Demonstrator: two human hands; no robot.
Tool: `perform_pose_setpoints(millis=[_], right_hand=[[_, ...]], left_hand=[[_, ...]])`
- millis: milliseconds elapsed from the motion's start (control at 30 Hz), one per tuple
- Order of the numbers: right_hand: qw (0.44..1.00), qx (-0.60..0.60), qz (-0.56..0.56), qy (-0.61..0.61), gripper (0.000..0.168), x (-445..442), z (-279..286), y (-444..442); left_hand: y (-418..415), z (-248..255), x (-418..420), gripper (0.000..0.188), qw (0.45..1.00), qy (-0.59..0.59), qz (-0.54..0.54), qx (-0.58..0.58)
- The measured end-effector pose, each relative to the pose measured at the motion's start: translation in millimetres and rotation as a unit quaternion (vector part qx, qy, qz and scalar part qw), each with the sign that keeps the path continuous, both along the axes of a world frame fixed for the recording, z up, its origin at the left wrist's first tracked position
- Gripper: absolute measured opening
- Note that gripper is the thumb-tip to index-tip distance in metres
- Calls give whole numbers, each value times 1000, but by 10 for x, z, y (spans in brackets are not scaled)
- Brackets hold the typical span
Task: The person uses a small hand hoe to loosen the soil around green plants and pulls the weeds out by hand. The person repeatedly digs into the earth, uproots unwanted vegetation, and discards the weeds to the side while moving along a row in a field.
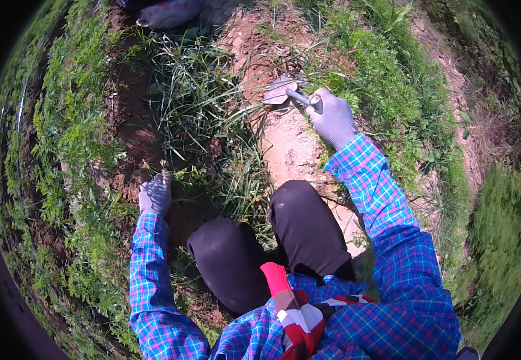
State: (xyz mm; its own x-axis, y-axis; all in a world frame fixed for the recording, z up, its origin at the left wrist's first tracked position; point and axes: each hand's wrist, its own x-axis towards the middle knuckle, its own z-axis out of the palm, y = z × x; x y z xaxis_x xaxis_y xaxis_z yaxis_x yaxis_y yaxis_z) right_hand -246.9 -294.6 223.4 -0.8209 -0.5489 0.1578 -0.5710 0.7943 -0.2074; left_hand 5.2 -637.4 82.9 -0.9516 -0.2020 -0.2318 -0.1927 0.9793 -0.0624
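Observation:
In its pale knitted glove, my right hand (334,118) is closed around the handle of a small hand hoe (281,90). The hoe's flat metal blade rests at the soil among grass blades, beside feathery green plants (377,76). My left hand (155,194), gloved too, is low over the furrow on the left. Its fingers are bunched at a small leafy sprig (164,165), which shows at the fingertips; whether the sprig is still rooted I cannot tell. Long cut or pulled grass (197,94) lies in a heap between my hands.
Rows of feathery plants (76,121) run along the left side. A bare, pale soil ridge (289,139) lies before my knees (307,220). At the top stands a white plastic bag (170,14) bearing red writing. A dry dirt strip (460,103) runs down the right.

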Motion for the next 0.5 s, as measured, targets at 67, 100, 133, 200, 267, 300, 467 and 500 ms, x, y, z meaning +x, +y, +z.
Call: perform_pose_setpoints(millis=[67, 100, 133, 200, 267, 300, 467, 500], right_hand=[[969, 136, 183, 90, 14, 19, -48, 212], [968, 146, 187, 85, 13, 86, 4, 315], [990, 57, 119, 52, 14, 184, 15, 367], [996, -86, -11, -18, 17, 276, 59, 494], [979, -187, -80, -7, 19, 243, 45, 687], [964, -248, -97, 11, 18, 175, 15, 810], [773, -543, -296, -143, 23, -47, 235, 1152], [774, -535, -314, -130, 23, -78, 249, 1202]], left_hand=[[-12, 19, 9, 36, 1000, 4, 1, -4], [-10, -4, -2, 36, 1000, 9, 4, -3], [-23, -20, -2, 36, 1000, 2, 7, -2], [0, 4, -22, 35, 999, -29, 18, -12], [11, 85, -26, 35, 999, -36, 17, -11], [10, 84, -26, 35, 999, -31, 16, -15], [4, -4, -33, 37, 999, -34, 32, -15], [5, -10, -40, 37, 999, -31, 30, -13]])
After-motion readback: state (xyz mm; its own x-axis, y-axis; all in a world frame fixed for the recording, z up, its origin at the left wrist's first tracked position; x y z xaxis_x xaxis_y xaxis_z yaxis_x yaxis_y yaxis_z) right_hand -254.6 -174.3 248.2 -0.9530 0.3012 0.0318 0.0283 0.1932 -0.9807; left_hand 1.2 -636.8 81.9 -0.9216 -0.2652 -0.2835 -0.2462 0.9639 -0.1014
